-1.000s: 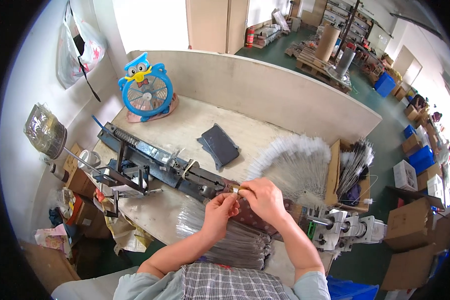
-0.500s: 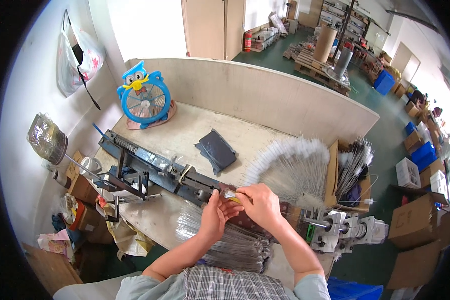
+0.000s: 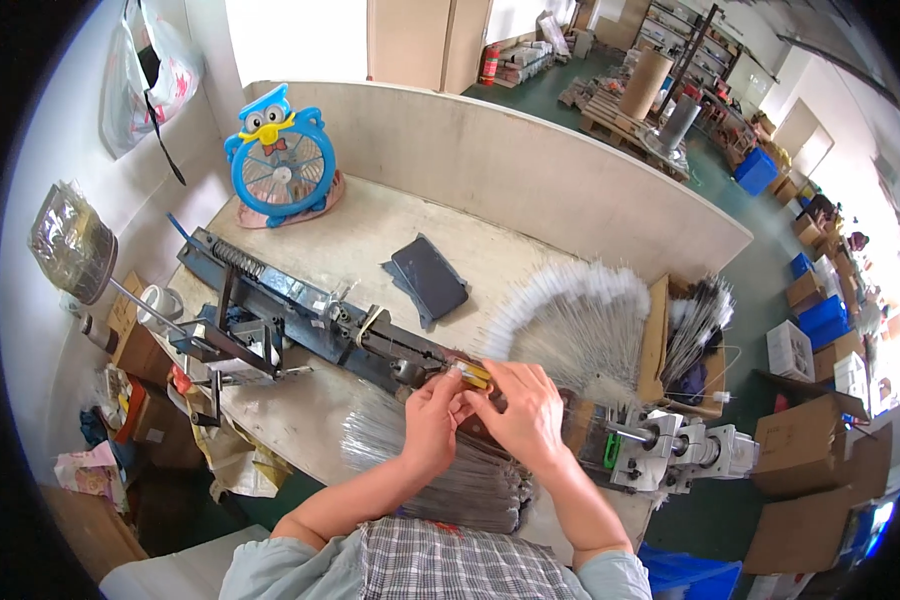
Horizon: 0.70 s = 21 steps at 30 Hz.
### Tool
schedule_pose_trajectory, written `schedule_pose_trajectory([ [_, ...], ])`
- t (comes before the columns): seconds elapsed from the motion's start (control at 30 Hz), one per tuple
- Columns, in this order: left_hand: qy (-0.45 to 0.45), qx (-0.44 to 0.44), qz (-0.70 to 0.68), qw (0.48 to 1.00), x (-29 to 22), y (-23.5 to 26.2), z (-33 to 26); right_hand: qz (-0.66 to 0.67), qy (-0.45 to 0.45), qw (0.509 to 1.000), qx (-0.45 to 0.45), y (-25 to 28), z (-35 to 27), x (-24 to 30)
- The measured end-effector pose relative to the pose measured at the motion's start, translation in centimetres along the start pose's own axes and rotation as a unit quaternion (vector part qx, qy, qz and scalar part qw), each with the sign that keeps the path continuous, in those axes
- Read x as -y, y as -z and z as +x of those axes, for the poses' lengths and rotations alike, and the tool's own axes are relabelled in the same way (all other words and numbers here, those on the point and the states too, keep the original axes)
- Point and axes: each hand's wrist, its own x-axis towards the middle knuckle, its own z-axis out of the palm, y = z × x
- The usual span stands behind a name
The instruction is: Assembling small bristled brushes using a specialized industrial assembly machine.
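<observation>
My right hand (image 3: 522, 408) grips a small yellow tool (image 3: 476, 375) whose kind I cannot make out, at the near end of a long dark metal fixture (image 3: 315, 315). Close against it, my left hand (image 3: 432, 420) has thumb and fingers pinched together at the tool's pale end; what lies between them is hidden. A bundle of thin metal wires (image 3: 470, 490) lies below both forearms. Beyond my right hand, thin-stemmed brushes with white tips (image 3: 580, 310) are fanned out on the table.
A blue cartoon fan (image 3: 282, 170) and a dark flat pad (image 3: 428, 278) stand and lie farther back. At right are a carton of wire brushes (image 3: 655, 340) and a metal spindle machine (image 3: 680, 448). A low partition (image 3: 530, 155) edges the table; a lever frame (image 3: 235, 345) juts out left.
My hands have drawn together around the yellow tool, and the left fingers have closed into a pinch. The whole view has shifted slightly, with the bench appearing higher and farther left.
</observation>
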Motion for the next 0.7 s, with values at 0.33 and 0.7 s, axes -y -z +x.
schedule_pose_trajectory([
  [0.33,-0.021,-0.003,0.038,0.999,-0.2,-0.6,-0.2,0.098,-0.126,0.971,0.179,3.6,0.2,-4.5],
  [0.7,-0.021,0.012,-0.012,1.0,0.1,-0.1,0.1,0.168,-0.042,0.98,0.097,1.2,1.7,-2.5],
])
